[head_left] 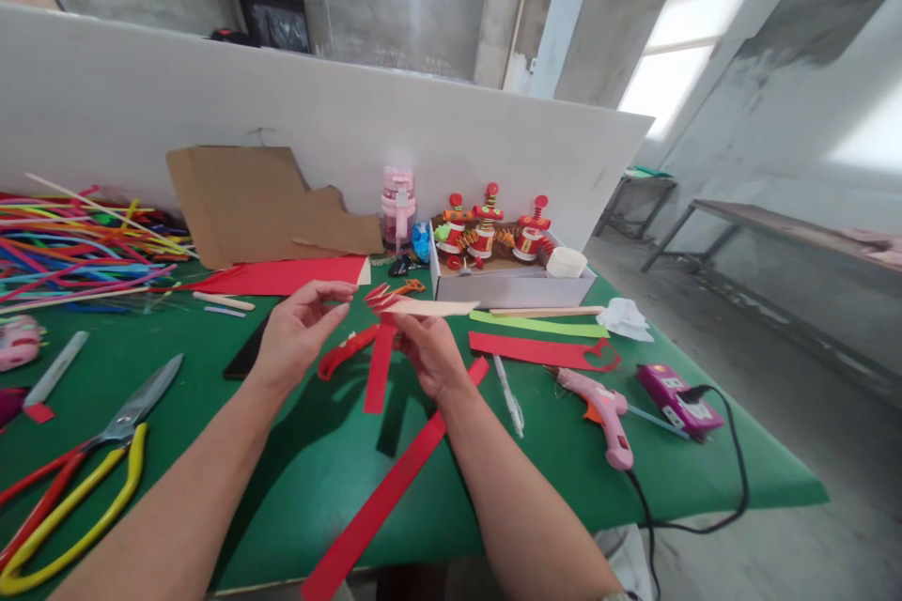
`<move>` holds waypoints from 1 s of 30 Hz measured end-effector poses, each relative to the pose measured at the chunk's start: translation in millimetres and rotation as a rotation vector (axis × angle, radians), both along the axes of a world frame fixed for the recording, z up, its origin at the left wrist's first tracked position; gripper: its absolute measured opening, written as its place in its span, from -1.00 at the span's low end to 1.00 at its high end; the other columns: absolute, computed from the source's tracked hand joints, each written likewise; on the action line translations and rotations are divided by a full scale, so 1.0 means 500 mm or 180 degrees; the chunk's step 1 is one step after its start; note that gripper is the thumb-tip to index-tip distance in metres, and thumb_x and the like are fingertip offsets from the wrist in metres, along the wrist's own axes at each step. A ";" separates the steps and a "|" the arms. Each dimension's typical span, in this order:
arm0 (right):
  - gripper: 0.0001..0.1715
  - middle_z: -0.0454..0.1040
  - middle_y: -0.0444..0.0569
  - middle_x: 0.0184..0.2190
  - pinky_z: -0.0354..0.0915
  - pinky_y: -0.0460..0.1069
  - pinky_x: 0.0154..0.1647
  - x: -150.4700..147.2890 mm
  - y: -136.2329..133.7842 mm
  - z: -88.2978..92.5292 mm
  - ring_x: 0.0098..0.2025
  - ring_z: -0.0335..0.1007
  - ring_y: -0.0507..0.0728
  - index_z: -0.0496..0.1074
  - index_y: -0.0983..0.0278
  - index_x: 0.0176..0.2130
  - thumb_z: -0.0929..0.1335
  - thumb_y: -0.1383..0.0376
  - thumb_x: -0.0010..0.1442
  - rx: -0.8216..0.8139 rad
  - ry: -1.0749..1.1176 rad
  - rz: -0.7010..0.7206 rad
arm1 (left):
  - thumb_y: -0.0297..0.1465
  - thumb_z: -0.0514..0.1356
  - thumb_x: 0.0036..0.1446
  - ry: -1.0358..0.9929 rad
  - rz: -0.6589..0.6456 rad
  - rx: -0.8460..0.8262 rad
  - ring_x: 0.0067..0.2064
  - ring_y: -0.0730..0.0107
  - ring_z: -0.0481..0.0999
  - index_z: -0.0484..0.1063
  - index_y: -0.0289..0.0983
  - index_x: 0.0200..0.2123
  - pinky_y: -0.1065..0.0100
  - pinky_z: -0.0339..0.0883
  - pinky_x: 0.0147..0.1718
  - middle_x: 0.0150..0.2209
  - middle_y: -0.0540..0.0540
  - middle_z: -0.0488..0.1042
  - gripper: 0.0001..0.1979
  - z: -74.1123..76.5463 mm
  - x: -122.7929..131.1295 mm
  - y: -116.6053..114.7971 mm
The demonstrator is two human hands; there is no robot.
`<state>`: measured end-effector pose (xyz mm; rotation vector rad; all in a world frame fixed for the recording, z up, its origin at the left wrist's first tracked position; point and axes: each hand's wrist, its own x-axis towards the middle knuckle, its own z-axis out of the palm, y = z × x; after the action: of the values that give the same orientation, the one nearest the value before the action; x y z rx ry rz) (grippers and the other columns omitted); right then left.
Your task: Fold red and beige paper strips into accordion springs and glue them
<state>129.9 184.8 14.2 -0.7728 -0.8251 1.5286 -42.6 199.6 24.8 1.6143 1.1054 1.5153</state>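
Note:
My right hand point(431, 355) pinches a folded paper strip point(381, 366), red on one side. It is bent into small zigzag folds at the top. One red tail hangs down, and a pale length point(433, 307) sticks out to the right. A long red strip point(395, 498) runs from under my right wrist to the front edge of the table; whether it joins the folded piece is hidden. My left hand point(306, 329) hovers just left of the folds, fingers curved and apart, holding nothing. Below and between the hands lies a red-handled tool point(347, 352), partly covered.
Large shears point(131, 423) lie at left, near a heap of coloured pipe cleaners point(77, 249). A box point(511, 289) with three red figures stands behind. At right are a pink glue gun point(598, 408), its cord, a purple box point(680, 402), a pen point(508, 399) and a red strip point(528, 349).

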 end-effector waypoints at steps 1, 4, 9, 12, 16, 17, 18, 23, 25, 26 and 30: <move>-0.68 0.56 -0.16 -0.43 0.25 -0.16 -0.48 0.002 0.000 0.000 -0.52 0.33 -0.06 0.55 0.23 -0.30 0.54 0.17 -0.10 -0.0059 0.0079 0.0054 | -0.27 0.28 0.07 0.0132 -0.0011 0.0083 -0.06 0.15 0.52 0.47 -0.23 -0.23 0.15 0.39 -0.04 -0.13 -0.15 0.55 -0.78 0.001 0.001 -0.002; -0.69 0.55 -0.17 -0.46 0.27 -0.16 -0.45 0.005 0.000 0.001 -0.53 0.30 -0.07 0.55 0.24 -0.33 0.55 0.16 -0.10 -0.0149 0.0337 0.0185 | -0.35 0.21 0.10 0.0686 -0.0151 0.0456 0.04 0.12 0.47 0.44 -0.22 -0.12 0.14 0.36 -0.01 -0.03 -0.18 0.50 -0.76 0.006 0.005 -0.009; -0.76 0.59 -0.13 -0.42 0.30 -0.14 -0.42 0.002 0.000 -0.002 -0.49 0.39 -0.04 0.55 0.25 -0.33 0.53 0.20 -0.03 -0.0359 0.0451 0.0211 | -0.34 0.19 0.09 0.1466 -0.0223 0.0826 0.15 0.07 0.37 0.32 -0.20 0.09 0.06 0.31 0.08 0.12 -0.22 0.39 -0.54 0.001 0.022 -0.019; -0.71 0.58 -0.11 -0.45 0.32 -0.12 -0.45 -0.002 0.002 -0.005 -0.49 0.42 0.00 0.53 0.27 -0.33 0.54 0.18 -0.05 -0.0482 0.0447 0.0164 | -0.28 0.20 0.09 0.1581 -0.0041 0.0871 0.08 0.07 0.41 0.34 -0.21 0.05 0.05 0.31 0.06 0.05 -0.21 0.43 -0.57 -0.008 0.030 -0.020; -0.64 0.52 -0.12 -0.52 0.29 -0.12 -0.53 -0.007 0.004 -0.007 -0.54 0.39 0.01 0.52 0.29 -0.36 0.54 0.08 -0.05 -0.0448 0.0285 0.0129 | -0.25 0.22 0.09 0.1681 0.0014 0.0977 -0.03 0.10 0.45 0.37 -0.21 -0.04 0.10 0.35 -0.01 -0.07 -0.19 0.48 -0.64 -0.014 0.035 -0.021; -0.62 0.51 -0.12 -0.53 0.29 -0.13 -0.54 -0.007 0.004 -0.007 -0.54 0.38 0.00 0.52 0.29 -0.37 0.54 0.06 -0.05 -0.0438 0.0277 0.0123 | -0.26 0.22 0.10 0.1710 -0.0072 0.1001 -0.03 0.11 0.45 0.37 -0.21 -0.03 0.11 0.36 -0.02 -0.07 -0.19 0.48 -0.64 -0.013 0.036 -0.022; -0.61 0.51 -0.13 -0.53 0.28 -0.13 -0.54 -0.008 0.003 -0.008 -0.54 0.38 -0.01 0.52 0.30 -0.36 0.54 0.05 -0.06 -0.0439 0.0287 0.0108 | -0.27 0.22 0.10 0.1729 -0.0171 0.1007 -0.02 0.11 0.45 0.36 -0.21 -0.02 0.13 0.36 -0.02 -0.05 -0.19 0.47 -0.64 -0.012 0.037 -0.024; -0.55 0.48 -0.17 -0.56 0.14 -0.18 -0.63 -0.009 0.003 -0.015 -0.61 0.28 -0.09 0.48 0.30 -0.40 0.56 0.02 -0.13 -0.0576 0.0071 -0.0019 | -0.30 0.20 0.05 0.1674 -0.0324 0.0887 -0.08 0.16 0.50 0.41 -0.21 -0.09 0.20 0.41 -0.11 -0.10 -0.17 0.51 -0.68 -0.006 0.043 -0.030; -0.55 0.46 -0.19 -0.59 0.06 -0.19 -0.66 -0.010 0.002 -0.015 -0.64 0.23 -0.11 0.45 0.30 -0.45 0.55 0.00 -0.12 -0.0538 -0.0192 -0.0074 | -0.29 0.20 0.03 0.1531 -0.0222 0.0775 -0.14 0.18 0.52 0.45 -0.20 -0.18 0.22 0.41 -0.14 -0.19 -0.14 0.54 -0.74 -0.007 0.045 -0.029; -0.54 0.46 -0.18 -0.60 0.04 -0.18 -0.67 -0.010 0.002 -0.013 -0.65 0.21 -0.11 0.44 0.30 -0.47 0.54 -0.01 -0.10 -0.0494 -0.0315 -0.0102 | -0.28 0.20 0.03 0.1399 -0.0143 0.0651 -0.18 0.18 0.53 0.47 -0.21 -0.23 0.23 0.42 -0.16 -0.24 -0.12 0.55 -0.78 -0.009 0.046 -0.028; -0.52 0.49 -0.12 -0.56 0.09 -0.16 -0.63 -0.012 -0.001 -0.003 -0.63 0.22 -0.09 0.44 0.29 -0.47 0.47 -0.08 -0.02 -0.0363 -0.0558 -0.0192 | -0.17 0.28 -0.04 0.0303 0.0209 -0.0336 -0.33 0.19 0.56 0.49 -0.23 -0.42 0.22 0.43 -0.27 -0.42 -0.08 0.56 -0.76 -0.015 0.056 -0.021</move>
<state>123.7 184.2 12.7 -1.0181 -0.8404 1.4788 -14.8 188.9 17.2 1.6060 1.2804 1.4089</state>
